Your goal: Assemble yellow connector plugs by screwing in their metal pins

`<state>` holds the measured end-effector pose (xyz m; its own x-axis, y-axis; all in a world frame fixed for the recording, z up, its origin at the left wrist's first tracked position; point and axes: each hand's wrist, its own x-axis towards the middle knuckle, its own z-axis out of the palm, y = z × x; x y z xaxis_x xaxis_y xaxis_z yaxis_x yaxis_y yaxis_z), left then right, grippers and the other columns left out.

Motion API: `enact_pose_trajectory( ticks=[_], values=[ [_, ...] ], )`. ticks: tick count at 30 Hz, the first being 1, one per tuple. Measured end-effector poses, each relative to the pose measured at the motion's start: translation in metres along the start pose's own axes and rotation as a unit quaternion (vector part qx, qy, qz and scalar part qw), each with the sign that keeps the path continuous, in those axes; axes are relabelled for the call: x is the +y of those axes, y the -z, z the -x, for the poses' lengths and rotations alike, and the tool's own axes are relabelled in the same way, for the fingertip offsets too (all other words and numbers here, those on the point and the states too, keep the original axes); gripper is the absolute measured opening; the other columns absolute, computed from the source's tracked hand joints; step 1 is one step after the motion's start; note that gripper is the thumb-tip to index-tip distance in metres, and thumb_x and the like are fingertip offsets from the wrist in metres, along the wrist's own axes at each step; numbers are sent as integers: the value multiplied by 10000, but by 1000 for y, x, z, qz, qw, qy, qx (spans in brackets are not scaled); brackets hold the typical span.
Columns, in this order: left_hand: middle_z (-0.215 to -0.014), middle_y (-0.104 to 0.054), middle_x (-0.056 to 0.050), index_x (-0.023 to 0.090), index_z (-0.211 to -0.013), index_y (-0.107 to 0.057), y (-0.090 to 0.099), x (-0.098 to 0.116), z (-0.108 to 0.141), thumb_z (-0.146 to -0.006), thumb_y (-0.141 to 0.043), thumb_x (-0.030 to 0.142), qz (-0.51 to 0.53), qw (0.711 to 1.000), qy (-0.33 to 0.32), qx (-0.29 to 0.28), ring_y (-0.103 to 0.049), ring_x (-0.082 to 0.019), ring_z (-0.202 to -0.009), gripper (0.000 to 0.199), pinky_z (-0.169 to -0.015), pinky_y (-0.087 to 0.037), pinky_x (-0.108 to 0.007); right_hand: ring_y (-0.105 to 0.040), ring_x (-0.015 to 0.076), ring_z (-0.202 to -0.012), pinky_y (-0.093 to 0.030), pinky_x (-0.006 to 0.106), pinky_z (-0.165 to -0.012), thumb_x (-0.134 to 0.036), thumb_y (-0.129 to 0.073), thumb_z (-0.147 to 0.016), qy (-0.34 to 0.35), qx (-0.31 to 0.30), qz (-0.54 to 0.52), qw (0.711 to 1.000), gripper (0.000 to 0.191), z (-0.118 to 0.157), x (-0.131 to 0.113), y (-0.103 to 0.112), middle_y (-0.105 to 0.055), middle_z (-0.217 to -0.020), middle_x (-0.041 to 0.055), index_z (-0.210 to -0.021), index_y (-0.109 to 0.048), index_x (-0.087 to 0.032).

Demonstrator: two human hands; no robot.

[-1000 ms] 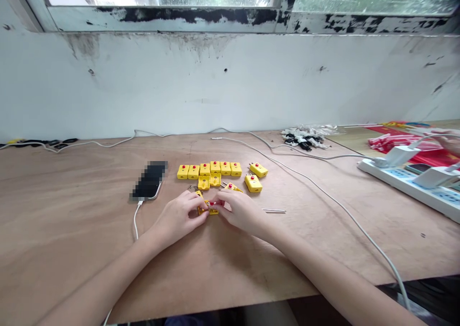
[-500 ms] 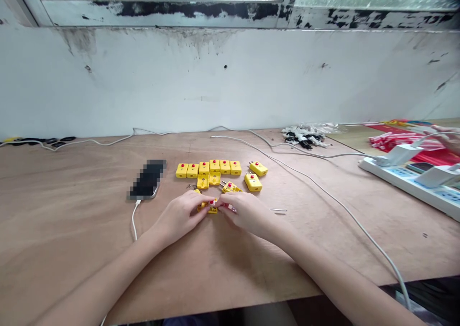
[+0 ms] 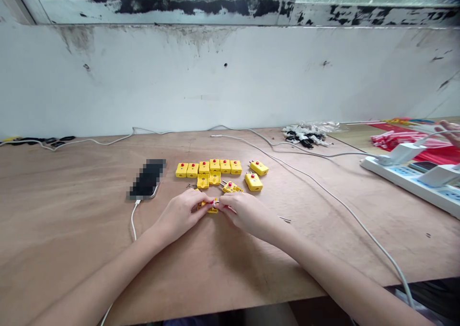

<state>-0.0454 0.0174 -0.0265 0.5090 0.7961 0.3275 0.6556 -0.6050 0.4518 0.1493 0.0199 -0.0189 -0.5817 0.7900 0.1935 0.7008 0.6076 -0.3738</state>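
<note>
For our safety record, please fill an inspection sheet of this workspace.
Surface: brown wooden tabletop; small dark marks at right.
Work items: row of six yellow plastic blocks with red knobs; one yellow plastic housing, partly hidden.
Clutter: black rectangular smartphone; pile of small black-and-white pieces at back right.
Hands: left hand and right hand close together at the housing; grip too small to tell.
Cables: thin white cable plugged into the smartphone; long white cable, one end loose.
Surroundings: white stained wall; white power strip and another person's hand at right.
</note>
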Motion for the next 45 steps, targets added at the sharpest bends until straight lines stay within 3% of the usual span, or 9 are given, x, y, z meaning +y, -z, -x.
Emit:
enact_pose_trajectory(
  ticks=[7, 15, 29, 39, 45],
  values=[
    [-882, -682, -23, 216, -950, -656, 2, 2, -2, -910, -500, 240, -3, 1000, -2, -8, -594, -171, -810, 163, -701, -460, -266, -487, 112, -560, -282, 224, -539, -44, -522, -813, -21, 4, -12, 1000, 239, 0, 0, 2, -605, -605, -5, -629, -592, -180],
    [-812, -645, -23, 200, -892, -643, -1, 0, 2, -899, -517, 257, -31, 999, -20, 7, -594, -161, -737, 139, -649, -451, -249, -583, 139, -664, -360, 230, -584, -91, -549, -813, -23, 29, -35, 999, 134, 1, 7, -4, -675, -785, 29, -836, -635, -190],
    [-827, -654, -23, 187, -865, -645, -3, 2, 4, -891, -551, 255, 24, 1000, 14, 1, -595, -156, -739, 119, -653, -449, -243, -528, 128, -614, -318, 218, -537, -105, -514, -857, -28, -6, 17, 999, 176, 2, -5, -1, -634, -689, 36, -715, -605, -155],
    [-840, -651, -2, 216, -904, -641, 4, 2, 3, -885, -540, 218, 45, 999, 16, -24, -600, -149, -734, 103, -650, -445, -236, -597, 142, -691, -361, 221, -589, -81, -536, -814, -11, 6, -56, 998, 159, 1, 13, -7, -693, -789, 33, -832, -654, -185],
    [-900, -667, 8, 230, -955, -638, 6, -2, 3, -883, -536, 190, 51, 998, 17, -40, -610, -150, -804, 131, -702, -448, -238, -592, 145, -702, -372, 231, -611, -85, -534, -815, -17, -8, -39, 999, 149, 0, 7, -5, -691, -787, 37, -819, -654, -172]
  ],
)
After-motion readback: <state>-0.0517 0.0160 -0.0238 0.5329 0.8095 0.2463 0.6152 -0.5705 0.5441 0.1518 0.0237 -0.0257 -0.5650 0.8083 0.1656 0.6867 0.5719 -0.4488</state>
